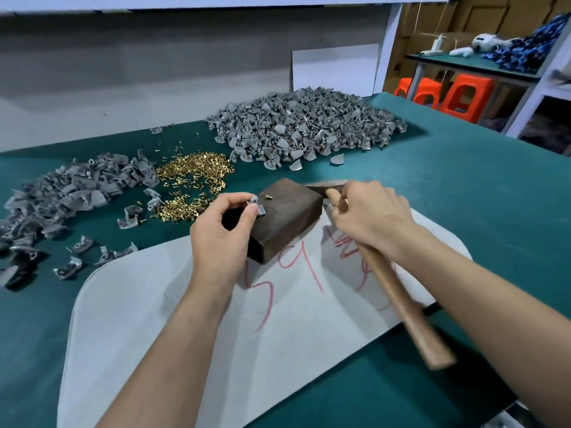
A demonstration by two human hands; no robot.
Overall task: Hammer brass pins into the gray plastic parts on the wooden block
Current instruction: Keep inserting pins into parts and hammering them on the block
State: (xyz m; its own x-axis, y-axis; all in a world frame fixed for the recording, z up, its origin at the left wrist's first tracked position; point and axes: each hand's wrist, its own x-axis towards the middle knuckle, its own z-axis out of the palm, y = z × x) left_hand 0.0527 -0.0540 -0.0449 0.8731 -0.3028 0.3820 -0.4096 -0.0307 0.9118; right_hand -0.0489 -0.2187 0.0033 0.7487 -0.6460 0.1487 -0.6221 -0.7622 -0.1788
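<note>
Hammer point(401, 304) in right hand point(370, 217), part point(256, 203) in left point(216, 233)

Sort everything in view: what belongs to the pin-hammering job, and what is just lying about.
Job: wooden block, brass pin on it, gray part pinched in left hand, hammer gripped in right hand, brass pin heap, left gray pile, far gray pile.
Lying about: orange stools, blue patterned cloth, white board against the wall.

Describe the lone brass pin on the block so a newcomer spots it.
Find the dark wooden block on the white sheet, mid-table. On its top face lies one small brass pin, just right of the gray part pinched by the left hand. Unlike the heap of pins on the green cloth, it sits alone on wood.
</note>
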